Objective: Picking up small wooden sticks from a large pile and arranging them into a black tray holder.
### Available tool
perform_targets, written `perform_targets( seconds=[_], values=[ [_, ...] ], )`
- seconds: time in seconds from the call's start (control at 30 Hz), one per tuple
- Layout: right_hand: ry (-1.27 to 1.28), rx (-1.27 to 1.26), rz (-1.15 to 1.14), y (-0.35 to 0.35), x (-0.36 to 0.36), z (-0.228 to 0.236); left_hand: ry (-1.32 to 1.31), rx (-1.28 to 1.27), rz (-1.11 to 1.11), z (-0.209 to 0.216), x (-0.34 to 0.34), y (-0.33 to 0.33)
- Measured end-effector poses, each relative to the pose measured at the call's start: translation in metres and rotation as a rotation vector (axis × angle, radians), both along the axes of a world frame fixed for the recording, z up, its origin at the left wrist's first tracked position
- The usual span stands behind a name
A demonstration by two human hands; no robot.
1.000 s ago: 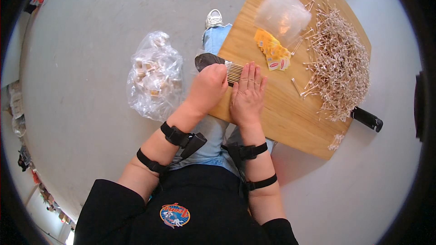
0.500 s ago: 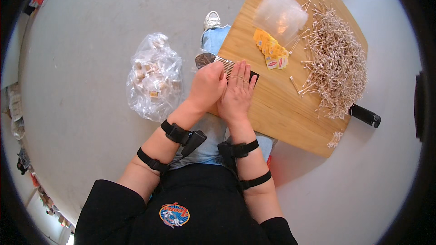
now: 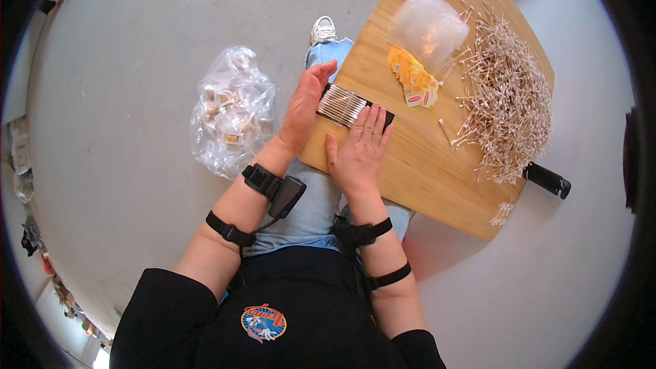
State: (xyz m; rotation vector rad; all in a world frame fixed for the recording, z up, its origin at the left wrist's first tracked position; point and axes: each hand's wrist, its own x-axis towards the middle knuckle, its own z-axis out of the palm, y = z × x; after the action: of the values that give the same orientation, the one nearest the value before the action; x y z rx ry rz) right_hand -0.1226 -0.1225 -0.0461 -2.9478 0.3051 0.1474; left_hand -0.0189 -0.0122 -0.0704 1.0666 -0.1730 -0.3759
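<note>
A neat row of cotton swabs (image 3: pixel 341 104) lies side by side on a flat black strip (image 3: pixel 390 118) at the table's left edge. My left hand (image 3: pixel 305 108) stands on edge at the left end of the row, fingers stretched out and holding nothing. Flat over the right end of the row and the strip rests my right hand (image 3: pixel 362 154), its fingers extended and its thumb apart. The part of the strip beneath those fingertips is hidden.
A big heap of loose swabs (image 3: pixel 509 99) covers the right side of the wooden table (image 3: pixel 424 171). Clear plastic bags (image 3: pixel 427 24) and yellow cards (image 3: pixel 412 78) lie farther back. A bulging clear bag of small packs (image 3: pixel 232 119) sits left of the table. A black handle (image 3: pixel 548 181) juts past the right edge.
My left hand has opened from a fist and shifted left, uncovering the row of swabs. A brown round piece in clear plastic is out of sight. My right hand has moved slightly right and down.
</note>
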Motion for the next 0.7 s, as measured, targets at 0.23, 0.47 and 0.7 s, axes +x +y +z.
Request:
perform_targets(
  seconds=[0.23,0.47,0.7],
  values=[
    [-0.121,0.058,-0.032,-0.015,0.004,-0.01,0.042,-0.014,0.02,0.01,0.008,0.0],
    [-0.092,0.073,-0.002,-0.009,0.02,-0.003,0.034,-0.042,0.021,0.0,0.009,-0.007],
    [-0.185,0.139,-0.025,-0.015,0.019,-0.006,0.038,-0.052,0.025,0.007,0.009,-0.007]
  ],
)
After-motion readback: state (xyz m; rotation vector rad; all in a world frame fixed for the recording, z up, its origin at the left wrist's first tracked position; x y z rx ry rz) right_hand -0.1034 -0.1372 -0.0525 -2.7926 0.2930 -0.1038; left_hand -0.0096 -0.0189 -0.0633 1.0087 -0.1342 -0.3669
